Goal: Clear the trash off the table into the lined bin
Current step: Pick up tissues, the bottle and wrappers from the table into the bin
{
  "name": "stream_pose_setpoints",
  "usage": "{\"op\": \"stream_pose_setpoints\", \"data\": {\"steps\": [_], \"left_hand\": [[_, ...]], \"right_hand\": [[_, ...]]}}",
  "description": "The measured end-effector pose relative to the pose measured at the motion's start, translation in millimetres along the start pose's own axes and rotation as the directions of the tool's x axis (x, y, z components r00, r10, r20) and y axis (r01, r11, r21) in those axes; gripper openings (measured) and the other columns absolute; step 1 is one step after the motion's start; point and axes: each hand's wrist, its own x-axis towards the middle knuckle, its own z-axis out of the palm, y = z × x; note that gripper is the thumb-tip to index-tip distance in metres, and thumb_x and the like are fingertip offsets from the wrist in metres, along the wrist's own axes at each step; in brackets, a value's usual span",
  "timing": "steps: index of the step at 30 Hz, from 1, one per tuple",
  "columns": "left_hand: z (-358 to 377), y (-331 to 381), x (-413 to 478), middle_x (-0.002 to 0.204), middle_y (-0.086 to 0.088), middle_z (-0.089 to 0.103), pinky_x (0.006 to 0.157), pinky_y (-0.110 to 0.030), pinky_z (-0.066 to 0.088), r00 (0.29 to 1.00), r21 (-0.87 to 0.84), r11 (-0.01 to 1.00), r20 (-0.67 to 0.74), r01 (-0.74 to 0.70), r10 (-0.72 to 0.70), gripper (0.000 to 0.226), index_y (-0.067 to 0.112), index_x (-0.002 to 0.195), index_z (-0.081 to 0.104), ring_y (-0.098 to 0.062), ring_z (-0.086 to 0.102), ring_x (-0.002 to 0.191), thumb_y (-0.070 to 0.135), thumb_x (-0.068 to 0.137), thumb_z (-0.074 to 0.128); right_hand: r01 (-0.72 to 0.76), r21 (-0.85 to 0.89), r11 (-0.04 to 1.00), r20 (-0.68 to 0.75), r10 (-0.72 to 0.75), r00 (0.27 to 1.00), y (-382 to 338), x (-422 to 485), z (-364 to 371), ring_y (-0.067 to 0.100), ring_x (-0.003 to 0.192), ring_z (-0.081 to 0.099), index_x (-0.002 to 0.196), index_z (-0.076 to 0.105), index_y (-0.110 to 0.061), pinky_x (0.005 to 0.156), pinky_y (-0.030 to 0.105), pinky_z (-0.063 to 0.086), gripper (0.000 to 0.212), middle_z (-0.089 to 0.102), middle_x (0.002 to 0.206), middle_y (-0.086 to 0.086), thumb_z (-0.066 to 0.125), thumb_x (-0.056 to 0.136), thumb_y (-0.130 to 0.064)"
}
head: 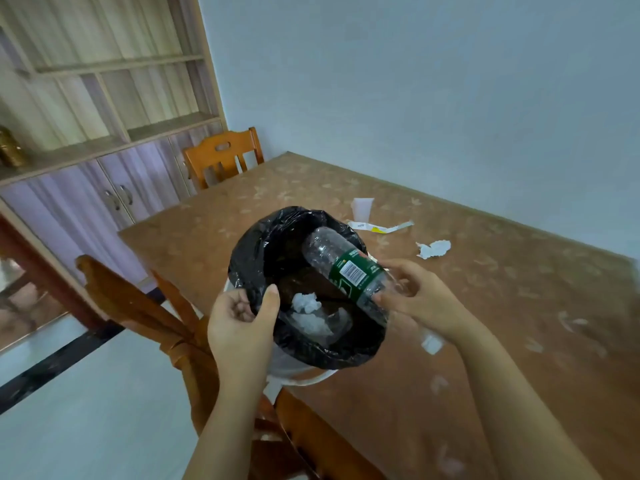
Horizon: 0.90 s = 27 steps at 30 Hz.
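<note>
A white bin with a black liner (273, 244) is held up at the table's near-left edge. My left hand (242, 323) grips its near rim, thumb over the liner. My right hand (419, 296) holds a clear plastic bottle (332, 258) with a green label by its neck end, base pointing into the bin's mouth. Inside the bin lie a crumpled tissue (304, 303) and clear plastic. On the table beyond rest a crumpled tissue (434, 249), a torn paper strip (381, 227) and a white plastic cup (362, 208).
The table (502, 306) has a brown patterned cover and runs along a pale wall. Wooden chairs stand at its far end (221, 157) and below the bin (145, 306). A shelf cabinet (104, 133) fills the left.
</note>
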Motion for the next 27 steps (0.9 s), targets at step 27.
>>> {"op": "stream_pose_setpoints", "data": {"steps": [27], "left_hand": [[59.6, -33.2, 54.1, 0.056, -0.001, 0.026, 0.043, -0.015, 0.023, 0.992, 0.189, 0.982, -0.127, 0.020, 0.005, 0.045, 0.016, 0.059, 0.029, -0.012, 0.024, 0.046, 0.032, 0.080, 0.065]], "right_hand": [[-0.166, -0.018, 0.986, -0.316, 0.152, 0.936, 91.1, 92.9, 1.8, -0.004, 0.079, 0.056, 0.094, 0.061, -0.025, 0.062, 0.009, 0.039, 0.013, 0.062, 0.088, -0.016, 0.060, 0.082, -0.021]]}}
